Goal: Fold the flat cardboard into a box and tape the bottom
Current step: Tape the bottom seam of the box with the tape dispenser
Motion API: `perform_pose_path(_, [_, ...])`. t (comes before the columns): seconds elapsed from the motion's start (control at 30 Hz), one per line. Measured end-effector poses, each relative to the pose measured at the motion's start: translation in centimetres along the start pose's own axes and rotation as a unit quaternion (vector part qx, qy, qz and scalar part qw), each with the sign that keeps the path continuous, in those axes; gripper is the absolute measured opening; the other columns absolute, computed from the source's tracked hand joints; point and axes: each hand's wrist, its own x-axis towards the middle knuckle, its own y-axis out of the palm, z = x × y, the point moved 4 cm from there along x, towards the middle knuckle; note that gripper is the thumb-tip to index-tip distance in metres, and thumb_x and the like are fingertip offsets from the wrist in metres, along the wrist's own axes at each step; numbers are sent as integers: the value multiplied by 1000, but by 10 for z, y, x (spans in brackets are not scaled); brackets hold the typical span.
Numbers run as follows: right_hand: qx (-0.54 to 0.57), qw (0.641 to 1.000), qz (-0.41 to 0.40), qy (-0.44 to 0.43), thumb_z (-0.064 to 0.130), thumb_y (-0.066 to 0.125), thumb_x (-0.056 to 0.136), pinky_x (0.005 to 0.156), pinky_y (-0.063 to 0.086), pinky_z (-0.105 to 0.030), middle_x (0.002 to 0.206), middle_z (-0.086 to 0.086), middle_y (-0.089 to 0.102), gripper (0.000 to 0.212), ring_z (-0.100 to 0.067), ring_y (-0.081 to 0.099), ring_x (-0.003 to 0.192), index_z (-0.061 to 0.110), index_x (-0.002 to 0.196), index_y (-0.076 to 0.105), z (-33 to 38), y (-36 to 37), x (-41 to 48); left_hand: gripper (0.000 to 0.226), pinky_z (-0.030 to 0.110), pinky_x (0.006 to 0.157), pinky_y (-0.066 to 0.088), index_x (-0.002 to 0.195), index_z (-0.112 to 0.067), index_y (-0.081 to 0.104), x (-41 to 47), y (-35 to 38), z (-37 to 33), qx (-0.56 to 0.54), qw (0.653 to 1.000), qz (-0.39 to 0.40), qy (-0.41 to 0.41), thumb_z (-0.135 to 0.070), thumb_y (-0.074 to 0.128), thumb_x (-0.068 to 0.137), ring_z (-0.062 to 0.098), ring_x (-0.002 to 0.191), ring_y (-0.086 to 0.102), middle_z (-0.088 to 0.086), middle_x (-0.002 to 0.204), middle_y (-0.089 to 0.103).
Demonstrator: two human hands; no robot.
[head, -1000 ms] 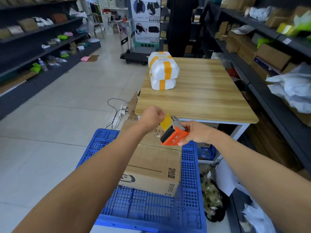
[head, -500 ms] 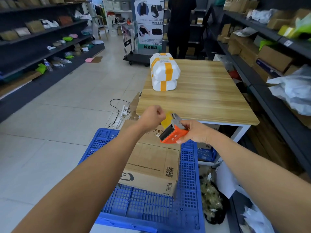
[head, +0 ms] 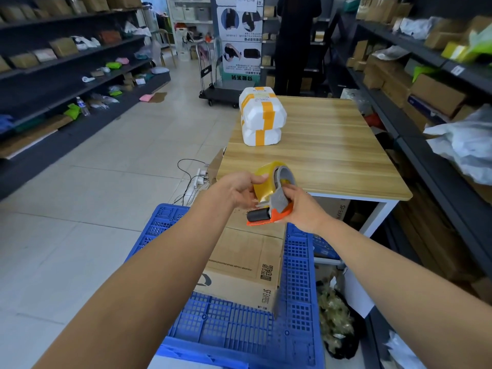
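Observation:
An orange and grey tape dispenser [head: 275, 209] with a yellowish tape roll [head: 266, 181] is held up in front of me, roll tilted upward. My right hand [head: 303, 209] grips its handle from the right. My left hand [head: 241, 189] touches the roll's left side, thumb on top and fingers under it. Below my hands a brown cardboard box [head: 247, 262] printed with a QR code sits on a blue plastic crate [head: 298, 294]. Its near side faces me; I cannot tell how its flaps stand.
A wooden table [head: 332, 145] stands just beyond, with stacked white parcels [head: 262, 115] taped in yellow. Dark shelves of boxes and bags line both sides. A power strip with cables [head: 197, 179] lies on the floor. A person stands by a trolley [head: 221, 91] at the back.
The dispenser has turned so the roll faces up and toward me. My left hand has unclenched from a fist and taken hold of the roll's side.

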Motion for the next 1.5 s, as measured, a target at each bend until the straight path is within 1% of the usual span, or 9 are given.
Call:
perform_pose_path(0.27, [0,1000,-1,3,26,79,75,109,33,-36,141,-4,45,54,-20,37,132,18,124,57,0,1,-5,6,33,76,51,91,-3,57,-2,4,-2,18,999,-13,42,-2,52,94,20,77,61,11,87,63])
perform_pose_path(0.43, [91,996,4,0,17,78,76,88,44,-30,97,5,56,27,-12,52,91,29,90,58,0,4,-8,13,32,78,50,88,-4,55,-2,9,-2,47,996,-5,77,4,47,94,19,77,61,11,86,62])
perform_pose_path(0.6, [91,996,4,-3,19,77,76,87,45,-30,89,13,52,35,-12,51,87,41,82,51,-3,4,-7,21,29,70,53,110,-2,55,-3,7,-1,57,994,8,93,6,47,93,20,84,63,12,95,64])
perform_pose_path(0.9, [-2,1000,8,-15,24,75,80,107,28,-23,141,-4,44,47,-16,34,134,14,123,59,-4,6,-3,24,32,64,52,115,-2,54,-1,2,2,37,994,-40,94,-16,54,95,19,77,61,9,88,62])
perform_pose_path(1.0, [-12,1000,5,-11,23,73,82,109,27,-24,145,-4,40,47,-17,30,138,15,126,58,-6,8,-3,6,31,62,52,93,-6,51,0,3,2,43,993,-37,106,-10,49,97,18,75,60,8,87,60])
perform_pose_path(1.23, [-2,1000,15,-5,24,73,82,111,30,-30,141,-5,43,46,-18,34,136,16,124,58,-5,6,-4,4,29,56,54,99,-6,52,1,4,4,36,992,-36,117,-6,52,95,18,72,61,9,85,62])
perform_pose_path(1.33, [26,1000,16,-3,24,75,79,107,35,-32,129,-2,49,36,-14,43,121,25,112,60,-2,4,-3,8,24,45,53,97,-4,54,2,5,3,22,990,-68,120,-6,57,90,18,59,62,11,80,62])
perform_pose_path(1.4, [60,998,16,-10,22,76,79,97,42,-31,113,0,54,27,-15,51,106,34,91,56,1,5,-4,6,28,52,54,92,-4,55,6,6,3,18,989,-84,118,-6,58,88,21,57,62,13,81,62])
perform_pose_path(1.5, [85,996,16,-9,20,76,79,94,46,-35,105,1,57,24,-16,54,98,30,91,58,-1,6,-5,11,34,68,51,94,-4,55,8,9,3,21,988,-100,117,-7,59,84,26,68,59,17,93,61])
